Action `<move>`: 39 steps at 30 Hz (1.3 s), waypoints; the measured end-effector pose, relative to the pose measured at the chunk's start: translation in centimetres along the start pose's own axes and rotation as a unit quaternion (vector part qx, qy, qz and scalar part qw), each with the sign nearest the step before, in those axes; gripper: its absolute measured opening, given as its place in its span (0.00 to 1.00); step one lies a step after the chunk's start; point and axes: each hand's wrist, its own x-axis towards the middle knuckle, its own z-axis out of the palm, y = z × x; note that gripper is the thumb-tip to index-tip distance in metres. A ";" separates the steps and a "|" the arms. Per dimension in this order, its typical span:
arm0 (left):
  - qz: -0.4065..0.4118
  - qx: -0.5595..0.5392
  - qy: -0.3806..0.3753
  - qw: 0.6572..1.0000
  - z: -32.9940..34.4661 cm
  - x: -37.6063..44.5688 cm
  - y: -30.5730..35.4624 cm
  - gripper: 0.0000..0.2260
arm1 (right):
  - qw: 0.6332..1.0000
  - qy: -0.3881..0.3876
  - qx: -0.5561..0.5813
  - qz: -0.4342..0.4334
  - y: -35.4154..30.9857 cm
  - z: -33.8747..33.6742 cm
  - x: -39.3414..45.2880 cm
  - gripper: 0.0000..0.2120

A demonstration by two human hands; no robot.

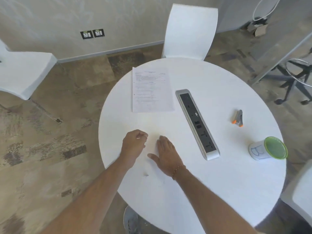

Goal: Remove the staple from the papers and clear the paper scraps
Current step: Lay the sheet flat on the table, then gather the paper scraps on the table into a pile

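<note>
A printed sheet (152, 90) lies flat at the far left of the round white table (219, 183). My right hand (166, 154) rests flat, fingers straight, on a white sheet (155, 181) that hardly shows against the tabletop near the front edge. A small scrap or torn corner (146, 174) shows at that sheet's left edge. Just left of it, my left hand (135, 142) is curled into a fist with a small glint on top; whatever is inside is hidden. A grey and orange staple remover (238, 118) lies alone on the right.
A long grey power strip (196, 123) runs diagonally across the table's middle. A white cup with a green rim (268, 150) lies tipped near the right edge. White chairs (189, 31) stand behind and to the left, and a stool base (297, 76) at the far right.
</note>
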 end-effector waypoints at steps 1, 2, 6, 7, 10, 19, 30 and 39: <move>-0.001 0.007 0.002 1.000 -0.1 -0.2 -0.3 0.06 | 1.000 -0.001 0.003 -0.003 -0.1 0.3 -0.4 0.47; -0.002 0.014 0.002 1.000 -0.1 -0.7 -0.6 0.07 | 1.000 -0.004 0.001 -0.006 -0.3 0.5 -1.1 0.46; 0.009 0.079 0.014 0.997 0.0 -2.3 -1.8 0.08 | 0.999 0.006 -0.033 -0.034 -0.3 1.2 -3.5 0.40; 0.013 0.102 0.017 0.995 0.1 -2.6 -2.2 0.08 | 0.998 0.009 -0.040 -0.040 -0.3 1.3 -4.0 0.39; 0.032 0.143 0.021 0.989 0.9 -3.9 -3.8 0.09 | 0.997 0.008 -0.061 -0.053 0.4 1.8 -5.9 0.38; 0.048 0.181 0.054 0.981 4.5 -8.3 -6.2 0.10 | 0.994 0.025 -0.066 -0.088 3.2 1.5 -11.0 0.31; 0.192 0.371 0.103 0.903 5.0 -11.7 -9.2 0.13 | 0.968 0.243 0.056 0.025 2.0 0.2 -12.8 0.17; 0.073 0.519 0.012 0.852 7.1 -12.2 -14.6 0.45 | 0.975 0.189 0.032 0.114 1.0 2.2 -14.9 0.22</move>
